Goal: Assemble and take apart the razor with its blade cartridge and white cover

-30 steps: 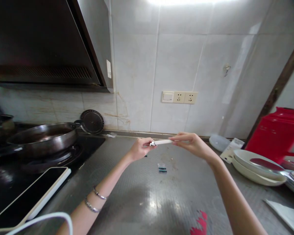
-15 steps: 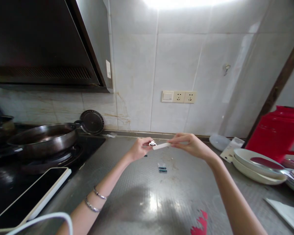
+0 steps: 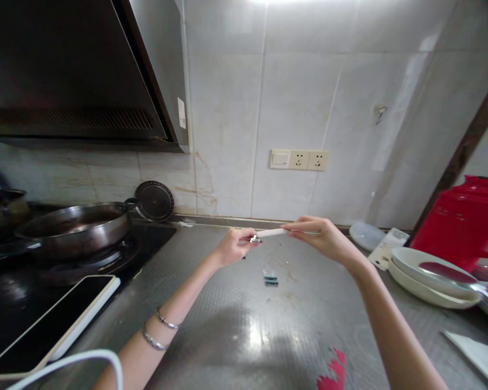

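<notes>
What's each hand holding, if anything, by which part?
Right hand: a white stick, by its right end. Left hand: a small shiny piece, part unclear.

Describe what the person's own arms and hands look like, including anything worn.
Two silver-coloured bracelets, one slimmer than the other, circle the left forearm. The right forearm has none in view. No sleeves show on either; the left hand and right hand are gloveless.

i can't read any text here. the white label point(image 3: 181, 112) on the range hood point(image 3: 65, 65), upper left of the frame, and the marks point(image 3: 383, 253) on the white box point(image 3: 389, 247), at the right, are too small for me.
</notes>
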`<state>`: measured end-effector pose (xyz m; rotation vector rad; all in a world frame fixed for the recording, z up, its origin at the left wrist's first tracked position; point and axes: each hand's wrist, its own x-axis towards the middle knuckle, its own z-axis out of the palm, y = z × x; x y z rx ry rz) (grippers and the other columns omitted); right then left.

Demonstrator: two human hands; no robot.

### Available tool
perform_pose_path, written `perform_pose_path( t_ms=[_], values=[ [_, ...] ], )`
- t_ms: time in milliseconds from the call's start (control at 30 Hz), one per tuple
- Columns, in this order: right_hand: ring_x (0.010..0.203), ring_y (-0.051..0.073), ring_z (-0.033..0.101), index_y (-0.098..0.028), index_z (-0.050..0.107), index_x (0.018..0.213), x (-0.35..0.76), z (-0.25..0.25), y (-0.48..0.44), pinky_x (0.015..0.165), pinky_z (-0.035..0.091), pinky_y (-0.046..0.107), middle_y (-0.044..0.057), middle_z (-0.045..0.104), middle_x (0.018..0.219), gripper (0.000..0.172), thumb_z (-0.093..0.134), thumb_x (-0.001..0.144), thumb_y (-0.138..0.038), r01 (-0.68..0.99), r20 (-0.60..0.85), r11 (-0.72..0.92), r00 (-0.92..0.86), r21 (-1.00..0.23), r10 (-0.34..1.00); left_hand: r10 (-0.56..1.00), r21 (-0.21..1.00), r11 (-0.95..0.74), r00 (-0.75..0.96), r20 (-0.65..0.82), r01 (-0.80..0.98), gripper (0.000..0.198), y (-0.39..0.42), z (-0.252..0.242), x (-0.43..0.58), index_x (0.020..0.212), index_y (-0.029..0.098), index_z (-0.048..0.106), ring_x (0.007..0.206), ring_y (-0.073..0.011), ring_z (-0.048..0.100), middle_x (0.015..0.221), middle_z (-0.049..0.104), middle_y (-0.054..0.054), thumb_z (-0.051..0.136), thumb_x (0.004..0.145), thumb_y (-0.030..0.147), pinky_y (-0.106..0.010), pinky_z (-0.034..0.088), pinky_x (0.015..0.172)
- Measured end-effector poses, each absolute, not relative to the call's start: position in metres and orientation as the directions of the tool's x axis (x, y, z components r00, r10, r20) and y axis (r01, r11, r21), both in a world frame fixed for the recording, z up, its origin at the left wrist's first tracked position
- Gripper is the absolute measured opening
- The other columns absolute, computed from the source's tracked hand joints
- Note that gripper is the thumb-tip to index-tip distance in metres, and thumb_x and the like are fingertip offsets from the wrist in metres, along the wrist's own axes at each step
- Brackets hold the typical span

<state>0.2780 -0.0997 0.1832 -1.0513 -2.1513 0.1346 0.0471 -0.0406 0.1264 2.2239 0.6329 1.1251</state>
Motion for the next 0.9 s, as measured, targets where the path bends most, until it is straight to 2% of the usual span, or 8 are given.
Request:
perform_pose_path(
  t_ms=[300, 467, 633, 767, 900],
  values=[
    [0.068, 0.015, 0.057, -0.024, 0.07, 0.098, 0.272, 0.189, -0.109, 0.064, 0.042, 0.026, 0.005, 0.063, 0.077, 0.029, 0.051, 0.082, -0.04, 0.661, 0.54, 0.658, -0.427, -0.362, 0.726, 0.593, 0.599, -0.774, 0.567, 0.572, 0.206, 0.014, -0.041, 0.126, 0.047, 0.076, 0.013, 0.063, 0.066, -0.0098, 0.054, 0.069, 0.061, -0.001, 0.054, 0.077, 0.023, -0.018, 0.041, 0.063],
    [0.072, 0.018, 0.058, -0.02, 0.07, 0.099, 0.281, 0.188, -0.106, 0.066, 0.043, 0.028, 0.007, 0.065, 0.082, 0.035, 0.051, 0.08, -0.044, 0.691, 0.533, 0.589, -0.338, -0.418, 0.775, 0.587, 0.598, -0.776, 0.572, 0.573, 0.198, 0.015, -0.04, 0.124, 0.049, 0.081, 0.012, 0.063, 0.072, -0.012, 0.056, 0.075, 0.064, -0.004, 0.054, 0.078, 0.023, -0.02, 0.042, 0.067],
    [0.074, 0.017, 0.059, -0.022, 0.068, 0.101, 0.28, 0.187, -0.106, 0.068, 0.045, 0.027, 0.005, 0.066, 0.085, 0.033, 0.053, 0.08, -0.041, 0.637, 0.452, 0.61, -0.419, -0.471, 0.787, 0.579, 0.565, -0.792, 0.581, 0.572, 0.233, 0.015, -0.041, 0.123, 0.05, 0.079, 0.013, 0.064, 0.066, -0.0105, 0.054, 0.07, 0.062, -0.001, 0.054, 0.078, 0.024, -0.019, 0.041, 0.063],
    [0.078, 0.018, 0.061, -0.021, 0.069, 0.099, 0.281, 0.186, -0.102, 0.071, 0.045, 0.027, 0.006, 0.067, 0.088, 0.032, 0.054, 0.079, -0.041, 0.641, 0.454, 0.579, -0.374, -0.503, 0.809, 0.59, 0.596, -0.775, 0.574, 0.567, 0.208, 0.015, -0.043, 0.125, 0.05, 0.081, 0.012, 0.064, 0.073, -0.0119, 0.056, 0.076, 0.063, -0.003, 0.054, 0.078, 0.023, -0.02, 0.042, 0.068],
    [0.078, 0.018, 0.06, -0.021, 0.068, 0.102, 0.282, 0.186, -0.102, 0.07, 0.044, 0.027, 0.006, 0.067, 0.089, 0.034, 0.054, 0.079, -0.042, 0.622, 0.429, 0.594, -0.415, -0.509, 0.802, 0.596, 0.608, -0.768, 0.57, 0.566, 0.199, 0.014, -0.043, 0.125, 0.05, 0.078, 0.012, 0.063, 0.069, -0.0109, 0.055, 0.071, 0.062, -0.002, 0.054, 0.078, 0.023, -0.019, 0.042, 0.065]
  ],
)
